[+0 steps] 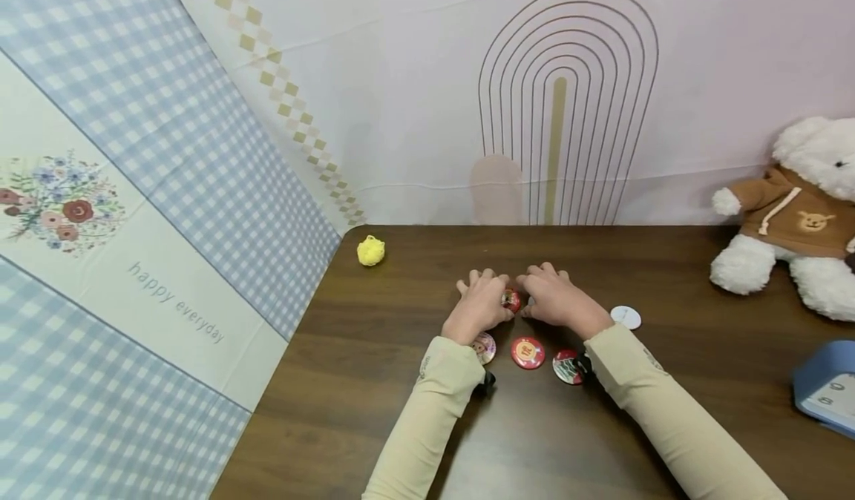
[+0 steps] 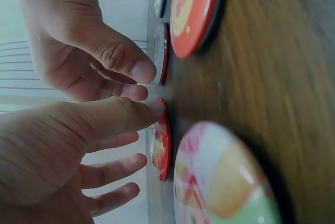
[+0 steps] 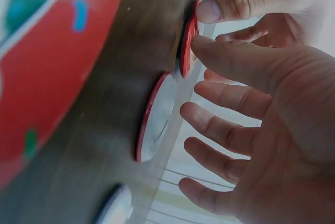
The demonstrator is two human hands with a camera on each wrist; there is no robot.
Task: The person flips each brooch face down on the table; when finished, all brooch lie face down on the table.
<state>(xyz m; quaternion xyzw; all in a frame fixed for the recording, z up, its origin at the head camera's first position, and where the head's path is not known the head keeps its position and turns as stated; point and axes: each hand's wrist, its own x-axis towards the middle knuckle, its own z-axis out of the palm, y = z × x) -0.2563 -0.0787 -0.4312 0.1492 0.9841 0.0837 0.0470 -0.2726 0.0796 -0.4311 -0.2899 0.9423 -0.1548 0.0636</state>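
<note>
A small red button badge (image 1: 511, 300) lies on the table between the two hands. My left hand (image 1: 476, 307) is over its left side, and in the left wrist view the thumb touches its edge while the other fingers stay spread. My right hand (image 1: 556, 297) is at its other side, thumb extended close to the rim, fingers apart; whether it touches is unclear. A red-rimmed badge with a pale back (image 3: 157, 119) lies by the right fingers. Nearer me are a picture badge (image 1: 485, 347), partly under the left wrist, a red and yellow badge (image 1: 528, 352) and a red-green badge (image 1: 567, 366).
A badge with its white back up (image 1: 626, 317) lies beside the right wrist. A yellow crinkled ball (image 1: 370, 251) sits at the back left of the brown table (image 1: 334, 411). At the right are a white teddy bear (image 1: 801, 218) and a blue clock (image 1: 828, 385).
</note>
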